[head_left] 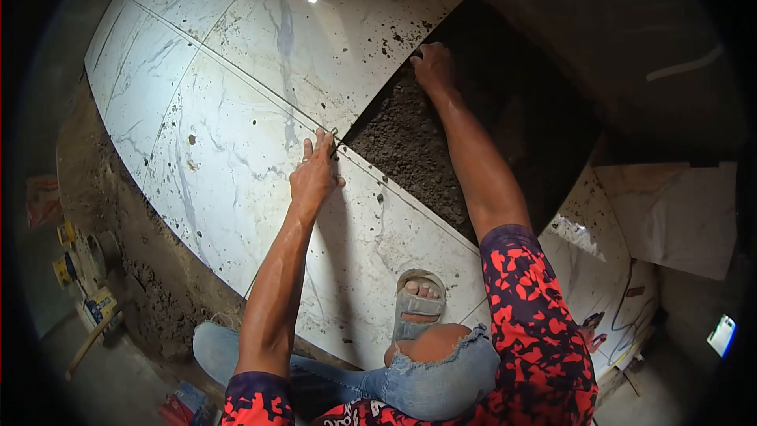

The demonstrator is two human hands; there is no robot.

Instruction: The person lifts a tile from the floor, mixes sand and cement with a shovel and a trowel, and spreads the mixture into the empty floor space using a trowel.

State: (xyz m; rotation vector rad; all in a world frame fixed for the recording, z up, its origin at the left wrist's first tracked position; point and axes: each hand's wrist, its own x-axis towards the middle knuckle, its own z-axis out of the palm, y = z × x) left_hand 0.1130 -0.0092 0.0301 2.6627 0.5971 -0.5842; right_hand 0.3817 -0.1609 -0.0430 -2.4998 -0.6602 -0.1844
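Note:
My left hand [314, 173] lies on a white marbled floor tile [229, 166], its fingers stretched out toward the joint where several tiles meet. Close to its fingertips is a small thin loop [334, 134], perhaps wire or string. At the edge of the upper tile [339, 24], my right hand [435, 67] has its fingers curled in; what they hold, if anything, is hidden. Under my right forearm is an untiled patch of dark, crumbly bedding [406, 138], bordered by tile edges. Bits of dirt are scattered over the tiles.
My sandalled foot [418, 304] rests on the near tile. Loose soil [150, 292] runs along the left edge, with a roll of tape [102, 252] and yellow items beside it. Pale boards [678, 221] stand at right, near a small lit screen [721, 335].

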